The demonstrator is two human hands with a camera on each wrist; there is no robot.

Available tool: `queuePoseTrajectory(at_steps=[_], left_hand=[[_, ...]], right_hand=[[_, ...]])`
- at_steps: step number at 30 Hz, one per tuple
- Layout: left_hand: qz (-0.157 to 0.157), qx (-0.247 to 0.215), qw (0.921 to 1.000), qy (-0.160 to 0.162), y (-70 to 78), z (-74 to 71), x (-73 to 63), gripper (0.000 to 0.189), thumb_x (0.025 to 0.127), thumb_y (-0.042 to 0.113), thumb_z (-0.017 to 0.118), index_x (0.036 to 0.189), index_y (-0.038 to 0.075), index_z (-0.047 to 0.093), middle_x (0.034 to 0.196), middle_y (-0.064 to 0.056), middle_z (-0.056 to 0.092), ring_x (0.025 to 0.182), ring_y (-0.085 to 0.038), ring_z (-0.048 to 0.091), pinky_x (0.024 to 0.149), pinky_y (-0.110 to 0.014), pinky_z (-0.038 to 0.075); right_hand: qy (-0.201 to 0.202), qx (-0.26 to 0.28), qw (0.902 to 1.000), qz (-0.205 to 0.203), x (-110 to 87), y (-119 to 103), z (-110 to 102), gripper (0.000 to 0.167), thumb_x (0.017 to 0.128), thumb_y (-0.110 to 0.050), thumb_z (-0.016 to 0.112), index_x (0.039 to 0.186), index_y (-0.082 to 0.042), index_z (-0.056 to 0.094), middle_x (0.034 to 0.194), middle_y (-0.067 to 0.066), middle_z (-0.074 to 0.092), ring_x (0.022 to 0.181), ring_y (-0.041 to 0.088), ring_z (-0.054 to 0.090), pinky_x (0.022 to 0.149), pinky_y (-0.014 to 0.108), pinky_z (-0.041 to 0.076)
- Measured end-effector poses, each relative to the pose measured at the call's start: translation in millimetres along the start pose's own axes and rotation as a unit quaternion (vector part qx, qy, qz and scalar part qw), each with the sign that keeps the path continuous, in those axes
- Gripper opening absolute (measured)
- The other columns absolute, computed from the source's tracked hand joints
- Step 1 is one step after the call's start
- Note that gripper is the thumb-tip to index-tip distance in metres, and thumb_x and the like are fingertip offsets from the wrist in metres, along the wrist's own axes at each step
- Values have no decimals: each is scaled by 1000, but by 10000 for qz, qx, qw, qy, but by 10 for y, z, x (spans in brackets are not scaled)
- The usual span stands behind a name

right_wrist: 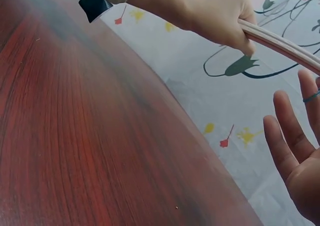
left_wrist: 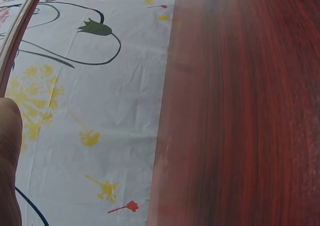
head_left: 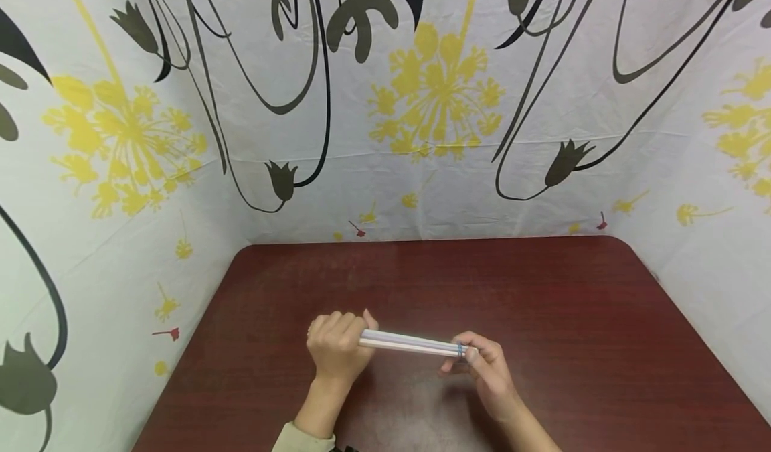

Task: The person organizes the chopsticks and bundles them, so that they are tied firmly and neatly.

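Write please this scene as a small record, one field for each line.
Object: bundle of pale sticks
Position: held above the table
Left hand: grips one end
Right hand: pinches the other end
Blue band: across the sticks, at the right hand's end
Backdrop: white cloth with plant pattern
Stick count: unclear

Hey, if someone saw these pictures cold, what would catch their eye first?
Probably the big yellow flower print on the white cloth behind the dark red table. Next, the bundle of pale sticks above the table, its left end gripped by the left hand. At its other end, a blue band shows by the right hand.
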State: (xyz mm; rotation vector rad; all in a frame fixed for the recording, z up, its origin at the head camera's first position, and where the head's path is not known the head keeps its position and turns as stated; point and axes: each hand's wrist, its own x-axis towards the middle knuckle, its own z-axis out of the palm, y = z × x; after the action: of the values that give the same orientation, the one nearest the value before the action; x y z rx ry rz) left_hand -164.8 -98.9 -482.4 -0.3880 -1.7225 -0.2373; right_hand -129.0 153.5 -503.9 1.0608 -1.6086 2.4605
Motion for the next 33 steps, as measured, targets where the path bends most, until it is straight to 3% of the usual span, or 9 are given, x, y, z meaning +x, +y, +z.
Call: queuePoseTrajectory(at_steps=[4, 8, 12, 16, 18, 21, 24, 28, 33], left_hand=[[-51, 38, 9999, -83, 0, 6, -20, 44, 85, 15, 55, 46, 18, 35, 42, 6, 38, 37, -14, 29, 40, -30, 32], [-132, 119, 9996, -216, -1, 13, -42, 44, 86, 15, 54, 46, 18, 35, 42, 6, 36, 38, -13, 26, 40, -30, 32], [-205, 133, 9994, -262, -1, 18, -51, 44, 86, 16, 54, 45, 18, 35, 42, 6, 36, 38, -12, 26, 40, -29, 32], [-262, 142, 9993, -227, -5, 18, -46, 43, 84, 16, 55, 45, 18, 36, 42, 6, 36, 38, -12, 25, 40, -29, 32], [-299, 163, 9991, -253, -8, 15, -44, 43, 84, 17, 55, 45, 18, 36, 42, 6, 37, 38, -11, 25, 40, -29, 32], [-347, 185, 9986, -343, -9, 12, -37, 42, 84, 17, 54, 46, 17, 37, 42, 6, 37, 38, -11, 25, 40, -29, 33], [-371, 201, 9982, -436, -6, 2, -25, 42, 85, 18, 54, 46, 17, 37, 42, 6, 38, 38, -12, 26, 40, -30, 33], [-363, 219, 9980, -460, -2, -5, -14, 42, 85, 18, 54, 47, 17, 37, 43, 5, 37, 38, -12, 26, 40, -30, 33], [-329, 256, 9982, -436, -9, -13, -21, 42, 85, 18, 54, 47, 17, 37, 43, 6, 35, 38, -12, 26, 40, -29, 32]], right_hand=[[58, -328, 9994, 86, 3, -9, 18, 27, 92, 4, 31, 105, 8, 55, 90, 1, 72, 79, 19, 72, 70, 44, 60], [131, -218, 9995, 176, 0, 0, 34, 26, 93, 3, 30, 108, 4, 51, 91, 3, 72, 78, 21, 72, 70, 43, 59], [241, 648, 9973, 234, -17, 32, 49, 38, 95, 6, 25, 116, -6, 55, 96, 2, 72, 85, 16, 72, 75, 37, 59], [210, 1849, 9825, 99, -44, 76, 44, 43, 101, 2, 20, 124, -5, 56, 104, 5, 74, 91, 15, 73, 83, 31, 57], [376, 2085, 9773, -26, -51, 81, 46, 41, 104, 1, 23, 123, -5, 59, 103, 4, 74, 89, 14, 73, 84, 29, 56], [909, 1738, 9804, -196, -40, 46, 65, 36, 103, 6, 34, 116, -7, 65, 99, 0, 72, 82, 11, 71, 80, 26, 57], [1301, 985, 9862, -266, -16, -6, 81, 36, 97, 13, 41, 116, -6, 65, 102, -1, 69, 83, 9, 70, 75, 25, 58], [1101, 96, 9907, -787, 34, -73, 75, 36, 88, 23, 49, 119, 9, 60, 111, 6, 68, 94, 12, 70, 74, 29, 59], [737, -262, 9875, -1370, 82, -111, 56, 33, 85, 30, 43, 114, 21, 56, 112, 16, 68, 94, 18, 71, 73, 31, 60]])
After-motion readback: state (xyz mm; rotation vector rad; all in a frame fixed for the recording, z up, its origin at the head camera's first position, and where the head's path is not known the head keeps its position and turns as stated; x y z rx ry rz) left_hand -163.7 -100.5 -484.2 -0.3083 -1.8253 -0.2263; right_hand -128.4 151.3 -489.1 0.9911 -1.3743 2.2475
